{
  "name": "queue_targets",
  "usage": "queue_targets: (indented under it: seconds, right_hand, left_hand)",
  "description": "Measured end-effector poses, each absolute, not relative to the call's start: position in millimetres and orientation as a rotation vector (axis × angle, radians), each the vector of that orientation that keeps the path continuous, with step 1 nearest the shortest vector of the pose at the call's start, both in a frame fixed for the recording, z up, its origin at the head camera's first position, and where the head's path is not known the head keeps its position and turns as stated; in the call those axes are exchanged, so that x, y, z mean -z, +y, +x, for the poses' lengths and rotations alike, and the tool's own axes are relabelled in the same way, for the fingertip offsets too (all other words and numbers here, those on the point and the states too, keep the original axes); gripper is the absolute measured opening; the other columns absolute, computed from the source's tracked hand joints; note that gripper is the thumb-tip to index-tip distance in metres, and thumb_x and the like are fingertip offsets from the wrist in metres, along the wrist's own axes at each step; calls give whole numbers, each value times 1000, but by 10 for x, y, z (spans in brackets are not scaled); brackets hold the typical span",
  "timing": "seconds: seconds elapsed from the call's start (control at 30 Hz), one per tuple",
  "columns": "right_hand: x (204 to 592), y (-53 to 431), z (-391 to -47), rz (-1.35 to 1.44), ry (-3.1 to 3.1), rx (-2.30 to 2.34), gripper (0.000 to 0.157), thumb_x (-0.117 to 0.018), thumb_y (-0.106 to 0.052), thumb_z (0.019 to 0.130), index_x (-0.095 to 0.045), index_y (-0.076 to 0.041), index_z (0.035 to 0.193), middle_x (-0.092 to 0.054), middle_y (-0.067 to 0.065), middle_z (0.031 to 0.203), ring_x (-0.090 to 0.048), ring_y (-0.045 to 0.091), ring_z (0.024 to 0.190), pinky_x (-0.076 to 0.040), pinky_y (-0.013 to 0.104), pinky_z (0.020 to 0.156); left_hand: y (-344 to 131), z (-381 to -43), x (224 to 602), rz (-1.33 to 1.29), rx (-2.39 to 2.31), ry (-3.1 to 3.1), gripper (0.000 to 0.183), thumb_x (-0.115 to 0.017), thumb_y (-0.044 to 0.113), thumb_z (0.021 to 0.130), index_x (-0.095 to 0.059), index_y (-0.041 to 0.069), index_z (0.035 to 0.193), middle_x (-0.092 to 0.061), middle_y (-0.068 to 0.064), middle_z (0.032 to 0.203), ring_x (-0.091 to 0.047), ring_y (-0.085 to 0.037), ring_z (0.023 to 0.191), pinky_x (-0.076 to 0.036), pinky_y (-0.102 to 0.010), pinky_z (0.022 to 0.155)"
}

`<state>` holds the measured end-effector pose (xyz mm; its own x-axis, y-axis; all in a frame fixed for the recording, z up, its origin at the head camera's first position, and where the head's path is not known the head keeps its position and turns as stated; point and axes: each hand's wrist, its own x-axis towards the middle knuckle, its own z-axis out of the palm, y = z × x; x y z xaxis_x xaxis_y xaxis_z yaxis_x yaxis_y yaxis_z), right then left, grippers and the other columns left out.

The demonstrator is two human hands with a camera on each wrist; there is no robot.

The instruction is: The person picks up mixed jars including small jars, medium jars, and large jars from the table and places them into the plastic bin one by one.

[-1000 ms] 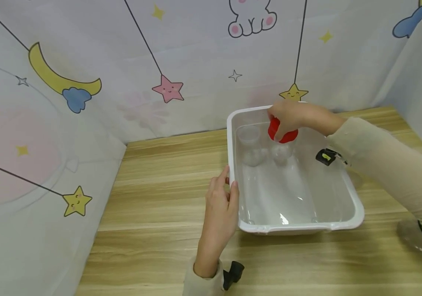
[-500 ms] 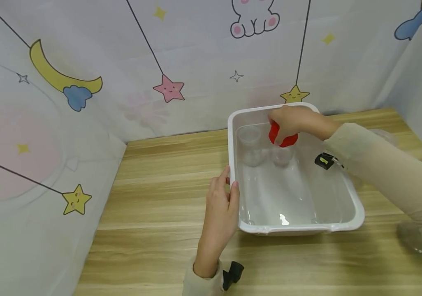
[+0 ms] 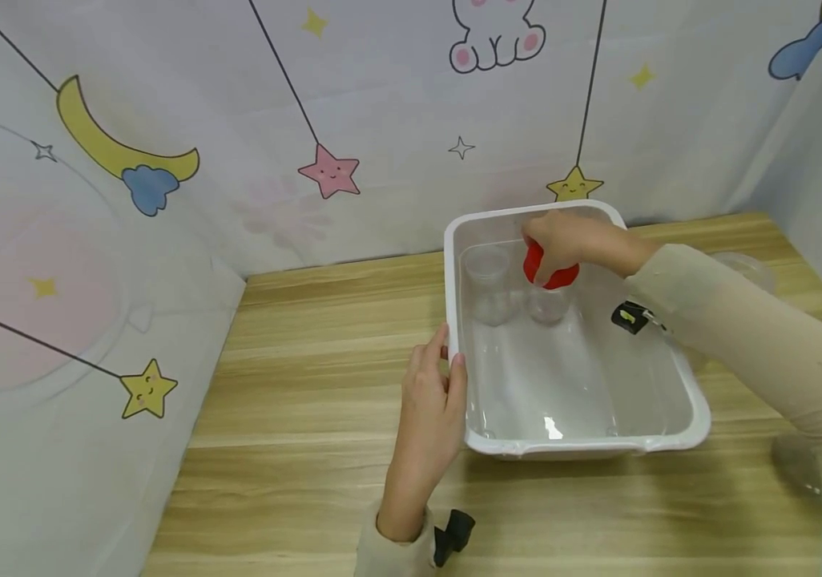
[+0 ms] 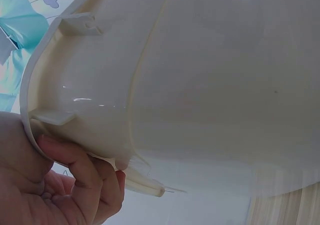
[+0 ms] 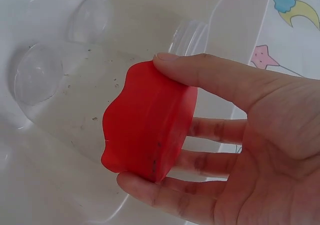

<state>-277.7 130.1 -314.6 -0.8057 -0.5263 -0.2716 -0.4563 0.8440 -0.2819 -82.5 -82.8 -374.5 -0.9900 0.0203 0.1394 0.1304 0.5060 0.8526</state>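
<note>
A white plastic basin (image 3: 541,401) stands on the wooden table. My left hand (image 3: 433,401) grips its left rim; in the left wrist view, the left fingers (image 4: 85,180) curl beneath the rim. Over the basin's back part, my right hand (image 3: 562,240) holds a red wavy-edged cap (image 3: 551,272). In the right wrist view, thumb and fingers pinch the red cap (image 5: 150,125) at its sides. Right below it in the head view is a clear jar (image 3: 548,308); whether they touch, I cannot tell. Another clear jar (image 3: 489,268) stands to its left inside the basin.
Clear round containers stand outside the basin: one container (image 3: 746,268) behind the right sleeve, another container (image 3: 796,461) near the right edge. A small black piece (image 3: 629,316) shows by the right cuff. White patterned cloth (image 3: 382,96) hangs behind the table (image 3: 296,385).
The right hand and the red cap have moved down slightly in the head view, closer to the clear jar. The left hand stays on the basin's rim.
</note>
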Motion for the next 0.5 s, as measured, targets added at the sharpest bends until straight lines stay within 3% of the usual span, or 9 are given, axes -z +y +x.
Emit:
queue_targets:
  seconds: [0.5]
  right_hand:
    - [3231,1250,-2778,-670,2679,296,35,-78,-7,77,-56,3,102,-62,18,102,-60,36,96,-57,44,77]
  left_hand:
    - [-863,-800,3730,-136,1507,-2631,47,-46,18,107,-40,-1,150,-53,-15,119,-55,-13,72,-54,-25,65]
